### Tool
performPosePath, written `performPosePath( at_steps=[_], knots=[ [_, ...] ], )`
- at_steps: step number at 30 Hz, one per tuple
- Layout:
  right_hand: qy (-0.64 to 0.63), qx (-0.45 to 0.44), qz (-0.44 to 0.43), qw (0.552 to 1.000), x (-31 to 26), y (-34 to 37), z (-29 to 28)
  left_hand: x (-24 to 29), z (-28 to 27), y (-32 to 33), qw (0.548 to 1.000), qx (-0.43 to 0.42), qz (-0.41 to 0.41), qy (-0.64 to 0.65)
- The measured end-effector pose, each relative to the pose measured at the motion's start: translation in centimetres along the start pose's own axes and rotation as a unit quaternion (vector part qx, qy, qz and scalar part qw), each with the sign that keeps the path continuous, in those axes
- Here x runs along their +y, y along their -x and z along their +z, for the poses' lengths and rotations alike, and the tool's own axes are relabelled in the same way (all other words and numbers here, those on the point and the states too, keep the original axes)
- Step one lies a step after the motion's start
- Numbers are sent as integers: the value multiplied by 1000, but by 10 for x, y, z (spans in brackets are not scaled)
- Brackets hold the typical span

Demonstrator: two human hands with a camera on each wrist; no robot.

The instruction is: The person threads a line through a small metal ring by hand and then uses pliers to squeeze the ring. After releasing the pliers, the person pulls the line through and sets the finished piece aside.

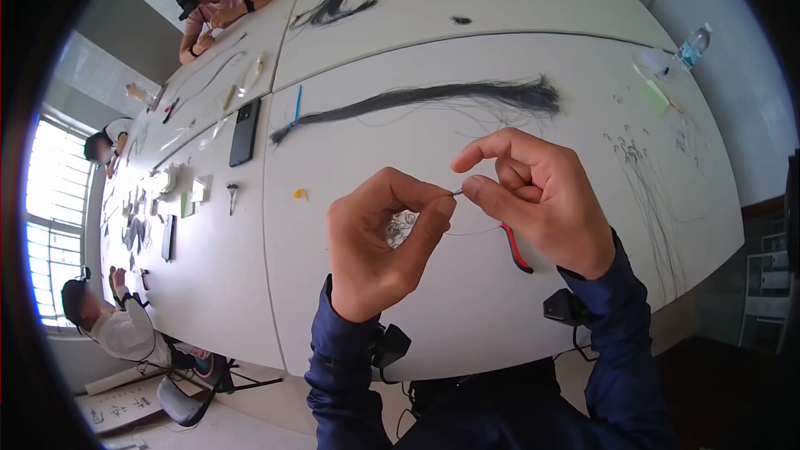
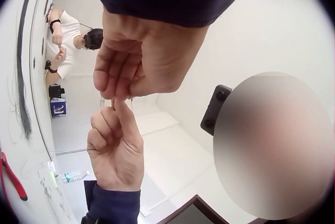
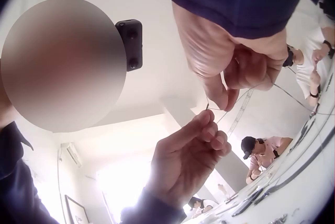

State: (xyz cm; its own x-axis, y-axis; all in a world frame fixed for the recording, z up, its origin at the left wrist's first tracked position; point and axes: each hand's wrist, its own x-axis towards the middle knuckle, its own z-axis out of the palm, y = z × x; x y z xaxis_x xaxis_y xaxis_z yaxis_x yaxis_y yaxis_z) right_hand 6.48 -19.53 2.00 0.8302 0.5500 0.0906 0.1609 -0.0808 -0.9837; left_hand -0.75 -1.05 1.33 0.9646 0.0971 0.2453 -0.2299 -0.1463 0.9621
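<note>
My left hand (image 1: 379, 237) pinches the end of a thin dark strand (image 1: 457, 192) between thumb and index finger, above the table. My right hand (image 1: 542, 200) is right beside it, thumb tip close to the pinched end, index finger lifted and the other fingers curled. In the right wrist view, a fine strand (image 3: 296, 96) trails from the fingers of my right hand (image 3: 243, 64) off to the right. Red-handled pliers (image 1: 517, 250) lie partly hidden under my right hand. A pile of small loops (image 1: 402, 229) shows behind my left hand.
A long bundle of dark strands (image 1: 417, 98), tied near a blue stick (image 1: 297, 104), lies across the table. A phone (image 1: 244, 133) and yellow piece (image 1: 301, 194) are left. Loop-ended strands (image 1: 654, 208) and a water bottle (image 1: 693, 47) are right. Other people sit around the tables.
</note>
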Motion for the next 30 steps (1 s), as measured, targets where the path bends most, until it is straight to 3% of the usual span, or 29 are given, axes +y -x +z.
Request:
performPosePath(
  at_steps=[6,12,15,21,27,30],
  knots=[
    [4,9,-16,1000,-5,5,6,0,6,0,997,77,10,-7],
    [-5,32,-13,999,-1,3,8,-13,5,-2,992,55,80,-81],
    [10,38,-7,999,1,2,8,-9,7,-4,988,50,71,-128],
    [34,35,3,999,0,2,8,-5,7,-8,958,44,163,-231],
    [29,21,17,999,2,1,8,-11,4,-7,955,59,161,-241],
    [26,4,40,999,0,1,8,-14,3,-5,985,63,87,-139]
  ],
)
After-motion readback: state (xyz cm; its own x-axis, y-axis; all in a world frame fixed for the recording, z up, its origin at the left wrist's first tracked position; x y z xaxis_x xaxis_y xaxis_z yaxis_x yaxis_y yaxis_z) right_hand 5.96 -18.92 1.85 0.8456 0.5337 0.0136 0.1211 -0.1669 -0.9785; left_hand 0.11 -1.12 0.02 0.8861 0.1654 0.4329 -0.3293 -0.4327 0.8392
